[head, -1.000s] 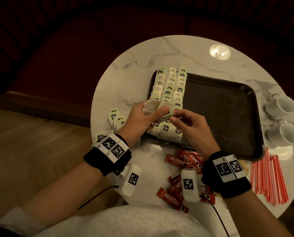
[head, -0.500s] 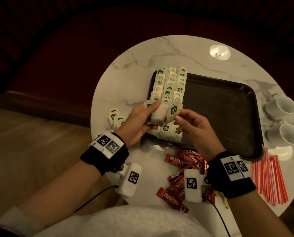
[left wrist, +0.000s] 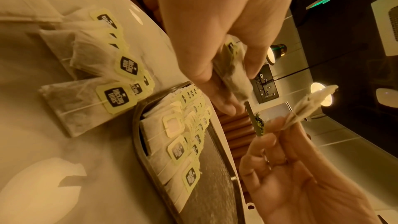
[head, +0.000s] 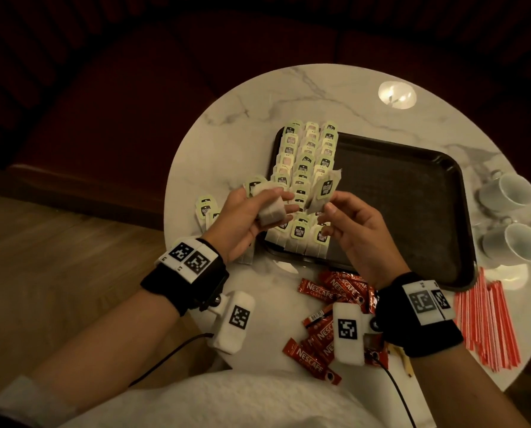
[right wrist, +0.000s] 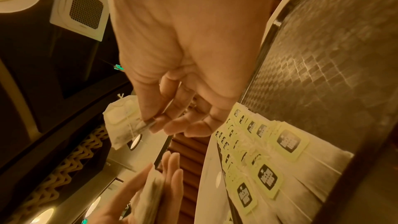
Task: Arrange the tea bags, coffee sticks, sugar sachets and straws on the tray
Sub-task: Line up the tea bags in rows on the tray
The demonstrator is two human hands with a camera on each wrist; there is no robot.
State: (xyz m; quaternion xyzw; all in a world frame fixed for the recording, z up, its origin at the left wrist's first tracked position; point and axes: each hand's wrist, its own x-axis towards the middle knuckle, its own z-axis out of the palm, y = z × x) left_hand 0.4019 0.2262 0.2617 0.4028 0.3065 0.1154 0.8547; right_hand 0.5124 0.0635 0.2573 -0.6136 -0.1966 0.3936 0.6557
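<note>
1. The left hand [head: 245, 217] grips a stack [head: 269, 208] of tea bags.
2. The right hand [head: 360, 230] pinches one bag [head: 323, 193] above the rows [head: 307, 168] at the tray's [head: 412, 211] left end.
3. Coffee sticks [head: 320, 332] and straws [head: 486, 322] lie near, off the tray.

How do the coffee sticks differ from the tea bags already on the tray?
The coffee sticks are red and lie in a loose jumble on the table. The tea bags on the tray are pale with green tags, laid in neat overlapping rows on the tray. Both are single-serve drink packets.
</note>
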